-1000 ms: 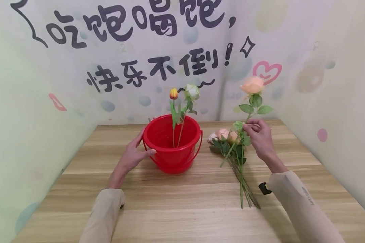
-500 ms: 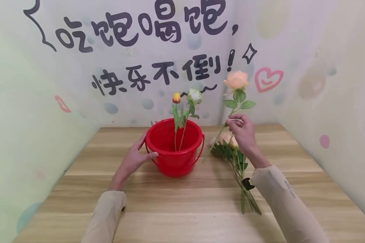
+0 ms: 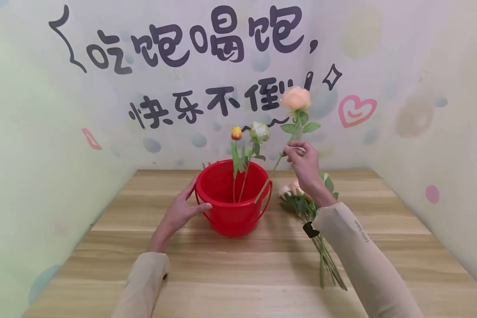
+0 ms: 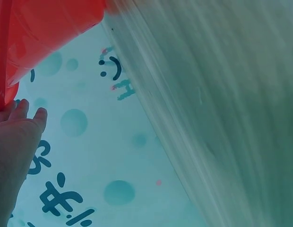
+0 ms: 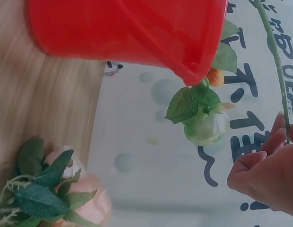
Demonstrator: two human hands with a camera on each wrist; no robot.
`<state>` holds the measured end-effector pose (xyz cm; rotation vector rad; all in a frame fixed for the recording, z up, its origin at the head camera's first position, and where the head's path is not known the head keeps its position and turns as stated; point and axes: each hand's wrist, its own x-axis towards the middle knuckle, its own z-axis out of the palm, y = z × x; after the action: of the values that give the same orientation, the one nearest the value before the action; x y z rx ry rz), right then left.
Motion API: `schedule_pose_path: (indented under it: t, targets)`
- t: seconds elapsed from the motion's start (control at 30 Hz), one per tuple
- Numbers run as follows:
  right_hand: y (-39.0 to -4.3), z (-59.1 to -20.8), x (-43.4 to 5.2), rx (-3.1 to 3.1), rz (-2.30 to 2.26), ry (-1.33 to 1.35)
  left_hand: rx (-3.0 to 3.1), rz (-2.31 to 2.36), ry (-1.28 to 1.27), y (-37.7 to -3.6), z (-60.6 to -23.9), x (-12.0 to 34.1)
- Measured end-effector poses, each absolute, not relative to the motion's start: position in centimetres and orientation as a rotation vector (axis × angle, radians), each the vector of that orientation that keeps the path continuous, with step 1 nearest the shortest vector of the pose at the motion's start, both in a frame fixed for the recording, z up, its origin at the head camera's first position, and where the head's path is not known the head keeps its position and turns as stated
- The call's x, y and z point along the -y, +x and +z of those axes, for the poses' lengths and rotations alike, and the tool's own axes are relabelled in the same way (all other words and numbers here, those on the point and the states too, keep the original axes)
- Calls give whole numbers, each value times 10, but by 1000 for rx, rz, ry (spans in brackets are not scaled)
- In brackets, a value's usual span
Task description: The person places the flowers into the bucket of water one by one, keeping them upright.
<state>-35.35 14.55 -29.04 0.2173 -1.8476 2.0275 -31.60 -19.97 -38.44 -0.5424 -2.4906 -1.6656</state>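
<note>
My right hand [image 3: 305, 163] pinches the green stem of a peach rose [image 3: 296, 98] between thumb and fingers. The bloom points up, and the stem slants down-left, its lower end over the right rim of a red bucket [image 3: 230, 223]. Against the bucket's left side rests my left hand [image 3: 179, 212], thumb at the front and fingers spread along the wall; fingertips [image 4: 40, 116] show fairly straight in the left wrist view. Inside the bucket stand an orange-yellow tulip [image 3: 236, 133] and a white-green rose [image 3: 260, 131], leaning right.
A bunch of several artificial flowers [image 3: 302, 207] lies on the wooden table [image 3: 230, 282] right of the bucket, partly covered by the right forearm. Behind the table is a patterned wall [image 3: 191, 150] with large dark lettering.
My right hand has lifted the peach rose from the bunch and carried it left to the bucket's right rim. My left hand stays at the bucket. The head view has shifted slightly.
</note>
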Motion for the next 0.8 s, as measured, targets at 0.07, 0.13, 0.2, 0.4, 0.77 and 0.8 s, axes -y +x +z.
schedule_pose_path:
  t: [0.07, 0.13, 0.2, 0.4, 0.77, 0.8]
  targets:
    - [-355, -289, -142, 1836, 2046, 216, 2485, -1668, -546, -316, -385, 200]
    - [-356, -289, -138, 1837, 2052, 212, 2479, -1673, -546, -316, -385, 199]
    - [-357, -290, -135, 1841, 2050, 213, 2476, -1677, -541, -316, -385, 199]
    - [-363, -304, -128, 1908, 1988, 210, 2469, -1682, -548, -315, -385, 199]
    - [-361, -331, -113, 2047, 1877, 244, 2456, -1669, -556, -315, -387, 200]
    - [-361, -332, -112, 2051, 1878, 248, 2454, -1669, -559, -315, -387, 200]
